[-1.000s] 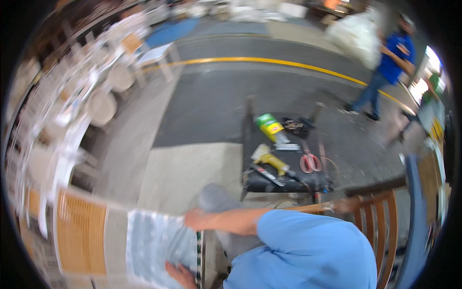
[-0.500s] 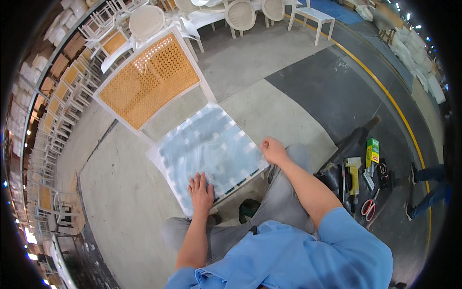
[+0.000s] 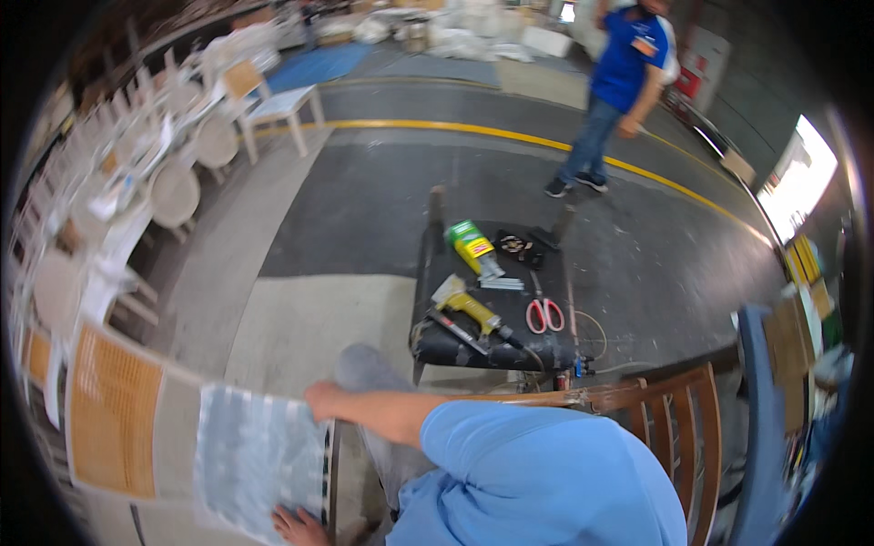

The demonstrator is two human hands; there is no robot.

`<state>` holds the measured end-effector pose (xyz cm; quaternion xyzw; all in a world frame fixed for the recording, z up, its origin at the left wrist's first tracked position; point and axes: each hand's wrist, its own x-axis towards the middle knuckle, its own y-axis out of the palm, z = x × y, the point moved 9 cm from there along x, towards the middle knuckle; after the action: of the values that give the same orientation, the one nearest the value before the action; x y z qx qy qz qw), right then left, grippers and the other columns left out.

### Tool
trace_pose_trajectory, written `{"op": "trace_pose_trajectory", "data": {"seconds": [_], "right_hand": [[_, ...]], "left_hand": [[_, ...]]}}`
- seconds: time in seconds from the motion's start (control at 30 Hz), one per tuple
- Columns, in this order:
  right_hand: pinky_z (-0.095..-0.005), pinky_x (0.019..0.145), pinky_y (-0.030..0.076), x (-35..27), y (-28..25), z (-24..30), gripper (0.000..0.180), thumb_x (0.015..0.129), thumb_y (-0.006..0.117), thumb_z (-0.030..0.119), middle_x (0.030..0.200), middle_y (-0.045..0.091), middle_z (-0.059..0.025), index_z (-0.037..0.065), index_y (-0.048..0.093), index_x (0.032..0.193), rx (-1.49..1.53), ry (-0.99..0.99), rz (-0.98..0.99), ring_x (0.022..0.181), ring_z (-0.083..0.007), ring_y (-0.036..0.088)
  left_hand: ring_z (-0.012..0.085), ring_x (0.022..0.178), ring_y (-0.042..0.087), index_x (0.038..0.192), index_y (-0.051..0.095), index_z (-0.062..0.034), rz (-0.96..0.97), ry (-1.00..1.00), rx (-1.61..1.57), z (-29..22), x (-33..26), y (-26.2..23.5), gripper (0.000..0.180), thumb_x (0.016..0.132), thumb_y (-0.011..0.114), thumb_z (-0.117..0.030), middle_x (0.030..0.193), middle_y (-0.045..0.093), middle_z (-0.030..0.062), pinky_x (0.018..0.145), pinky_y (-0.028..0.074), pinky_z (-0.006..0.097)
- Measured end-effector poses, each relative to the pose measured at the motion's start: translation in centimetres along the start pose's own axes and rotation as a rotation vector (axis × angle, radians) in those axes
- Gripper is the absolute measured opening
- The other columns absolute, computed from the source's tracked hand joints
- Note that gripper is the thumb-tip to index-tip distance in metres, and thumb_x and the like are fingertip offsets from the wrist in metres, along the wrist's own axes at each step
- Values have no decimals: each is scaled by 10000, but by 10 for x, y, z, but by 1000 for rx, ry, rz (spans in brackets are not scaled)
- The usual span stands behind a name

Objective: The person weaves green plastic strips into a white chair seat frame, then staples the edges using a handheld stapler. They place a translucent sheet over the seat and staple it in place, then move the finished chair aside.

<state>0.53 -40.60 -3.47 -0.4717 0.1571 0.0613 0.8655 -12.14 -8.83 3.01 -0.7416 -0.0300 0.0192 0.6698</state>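
Gripping the wrapped seat panel [image 3: 259,455] at two edges, the hands are seen low in the head view. The panel, covered in bubble wrap, lies at about 7 o'clock, with a cane-backed frame [image 3: 114,414] just beside it at 8 o'clock. The right hand [image 3: 325,399] is set on the panel's upper right corner; its fingers appear curled over the edge. The left hand [image 3: 296,526] is held at the lower edge, fingers spread flat against the wrap. At 12 o'clock from the hands a black worktop [image 3: 492,341] carries a yellow tool [image 3: 469,305], red scissors [image 3: 544,315] and a green box [image 3: 469,244]. A person in blue [image 3: 619,86] walks at 1 o'clock. It is judged that the panel is best kept level, both edges held firmly, so the wrap is not torn or slipped.
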Motion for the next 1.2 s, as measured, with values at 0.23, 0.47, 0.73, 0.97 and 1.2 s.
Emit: {"op": "trace_pose_trajectory", "data": {"seconds": [0.23,0.47,0.73,0.97,1.2], "right_hand": [[-456,905,587,-12,-37,12,225,799,696,35,1062,760,-215,20,780,1007,-25,-16,-73,1069,-364,728],[-460,886,586,2,-30,14,194,798,720,72,1043,763,-204,37,787,977,62,-51,-157,1052,-360,729],[-431,850,590,24,-9,1,172,775,760,145,1005,784,-135,77,805,927,-99,28,-56,1044,-293,739],[-451,744,600,26,-15,15,165,762,756,134,957,788,-122,126,821,913,-16,-62,3,927,-302,761],[-460,808,598,11,-28,7,200,717,760,53,939,775,-178,69,797,913,38,-4,-35,962,-365,754]], "left_hand": [[476,1415,439,1550,467,-47,-5,94,-6,-9,3,-8,658,1055,467,-481,1589,442,246,1143,376,600],[493,1349,505,1519,476,16,-164,321,212,-30,-7,-10,629,1058,510,-411,1536,479,288,1107,425,598],[521,1301,533,1414,548,98,-223,375,129,-61,-20,-19,553,1073,520,-335,1434,537,350,1081,448,612],[516,1334,500,1417,520,122,-129,344,124,-63,-9,-23,553,1080,476,-314,1435,538,331,1120,408,612],[468,1380,478,1440,521,91,-100,342,183,-59,-5,-17,592,1051,495,-355,1475,532,279,1147,391,581]]}}
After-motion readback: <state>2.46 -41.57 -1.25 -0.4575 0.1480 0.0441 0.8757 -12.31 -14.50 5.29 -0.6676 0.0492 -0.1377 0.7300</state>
